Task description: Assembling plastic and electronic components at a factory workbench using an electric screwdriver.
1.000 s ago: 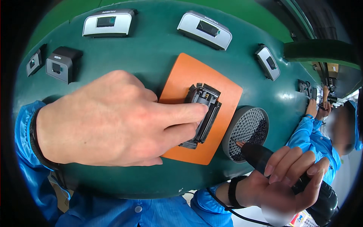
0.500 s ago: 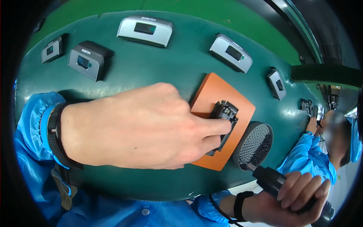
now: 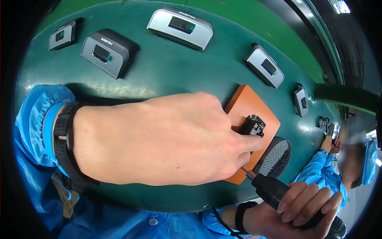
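My left hand [image 3: 167,139] reaches across from the left, its fingers closed on a small black plastic part [image 3: 252,124] with tiny metal contacts. That part rests on an orange pad [image 3: 242,101]; its near end is hidden by my fingers. In my right hand [image 3: 306,209], at the lower right, is a black electric screwdriver [image 3: 270,191], gripped around its body. Its bit points up and left, and the tip lies at my left fingertips over the pad's near edge. Whether it touches the part cannot be seen. Beside the pad sits a round grey dish [image 3: 274,154] of small dark screws.
Grey-and-black housings with small display windows stand along the far side of the green table [image 3: 159,75], among them a large one [image 3: 181,28] and one at the right [image 3: 264,65]. A co-worker in a blue sleeve [image 3: 318,165] handles parts at the far right.
The screwdriver's tip has moved from over the screw dish, leftward to my left fingertips. My left hand still holds the black part. The whole view has shifted slightly.
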The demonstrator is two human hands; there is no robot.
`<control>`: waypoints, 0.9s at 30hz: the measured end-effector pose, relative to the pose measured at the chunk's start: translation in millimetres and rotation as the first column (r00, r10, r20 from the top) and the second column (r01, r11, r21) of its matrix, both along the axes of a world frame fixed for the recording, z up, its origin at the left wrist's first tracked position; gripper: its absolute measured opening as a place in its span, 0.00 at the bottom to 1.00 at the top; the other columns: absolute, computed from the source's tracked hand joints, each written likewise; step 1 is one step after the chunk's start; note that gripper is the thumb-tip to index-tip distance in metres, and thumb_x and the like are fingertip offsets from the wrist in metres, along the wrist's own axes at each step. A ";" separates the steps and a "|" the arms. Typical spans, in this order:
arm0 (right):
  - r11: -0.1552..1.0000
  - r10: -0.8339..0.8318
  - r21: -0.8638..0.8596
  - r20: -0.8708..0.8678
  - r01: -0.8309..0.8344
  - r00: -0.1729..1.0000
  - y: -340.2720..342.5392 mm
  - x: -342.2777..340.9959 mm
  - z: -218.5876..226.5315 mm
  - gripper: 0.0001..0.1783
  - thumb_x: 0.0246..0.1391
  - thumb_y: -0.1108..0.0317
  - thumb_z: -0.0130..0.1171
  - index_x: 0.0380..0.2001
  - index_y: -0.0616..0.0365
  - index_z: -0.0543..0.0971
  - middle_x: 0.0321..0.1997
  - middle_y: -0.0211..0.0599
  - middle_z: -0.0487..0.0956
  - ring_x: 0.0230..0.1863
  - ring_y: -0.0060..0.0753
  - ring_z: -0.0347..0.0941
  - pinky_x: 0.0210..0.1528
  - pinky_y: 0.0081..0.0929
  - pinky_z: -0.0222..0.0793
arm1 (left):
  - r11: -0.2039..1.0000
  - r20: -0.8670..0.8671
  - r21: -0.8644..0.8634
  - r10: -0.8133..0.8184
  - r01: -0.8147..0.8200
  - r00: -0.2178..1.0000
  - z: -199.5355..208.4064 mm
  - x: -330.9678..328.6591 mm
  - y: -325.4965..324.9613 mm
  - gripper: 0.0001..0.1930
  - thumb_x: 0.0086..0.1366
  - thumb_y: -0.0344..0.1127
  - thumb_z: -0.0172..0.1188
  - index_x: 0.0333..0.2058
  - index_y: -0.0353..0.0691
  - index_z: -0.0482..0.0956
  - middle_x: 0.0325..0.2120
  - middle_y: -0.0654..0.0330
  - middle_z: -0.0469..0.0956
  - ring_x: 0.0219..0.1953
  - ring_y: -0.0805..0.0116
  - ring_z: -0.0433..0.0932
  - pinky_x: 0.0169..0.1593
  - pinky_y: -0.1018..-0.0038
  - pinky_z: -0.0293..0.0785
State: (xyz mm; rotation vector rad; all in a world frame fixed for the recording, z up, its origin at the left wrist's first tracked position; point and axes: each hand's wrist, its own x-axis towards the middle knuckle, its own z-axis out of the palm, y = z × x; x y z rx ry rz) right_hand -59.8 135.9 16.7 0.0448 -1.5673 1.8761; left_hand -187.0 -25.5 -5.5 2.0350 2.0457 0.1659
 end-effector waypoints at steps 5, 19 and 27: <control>0.999 0.019 0.046 0.026 -0.021 0.999 0.4 -2.7 -4.2 0.11 0.66 0.62 0.36 0.32 0.57 0.61 0.14 0.29 0.56 0.10 0.24 0.50 0.13 0.25 0.53 | 1.000 0.003 0.014 0.023 -0.023 1.000 -1.0 1.6 1.0 0.10 0.55 0.34 0.59 0.36 0.42 0.82 0.45 0.62 0.75 0.17 0.75 0.77 0.19 0.79 0.67; 0.973 0.144 0.181 0.021 -0.145 0.989 -11.4 -17.2 -5.5 0.12 0.67 0.63 0.37 0.30 0.57 0.61 0.14 0.30 0.59 0.09 0.23 0.51 0.11 0.22 0.55 | 0.994 0.043 0.095 0.042 -0.046 0.998 -2.8 0.6 -1.4 0.07 0.59 0.35 0.58 0.34 0.41 0.80 0.36 0.65 0.74 0.16 0.73 0.75 0.18 0.77 0.66; 0.961 -0.238 -0.158 -0.049 0.228 0.970 7.6 5.4 10.4 0.11 0.65 0.64 0.42 0.29 0.55 0.59 0.12 0.27 0.56 0.08 0.18 0.49 0.09 0.18 0.51 | 0.938 0.180 0.347 -0.075 0.008 0.981 -1.4 -10.9 11.0 0.05 0.54 0.31 0.60 0.28 0.37 0.75 0.26 0.59 0.68 0.23 0.66 0.76 0.25 0.67 0.72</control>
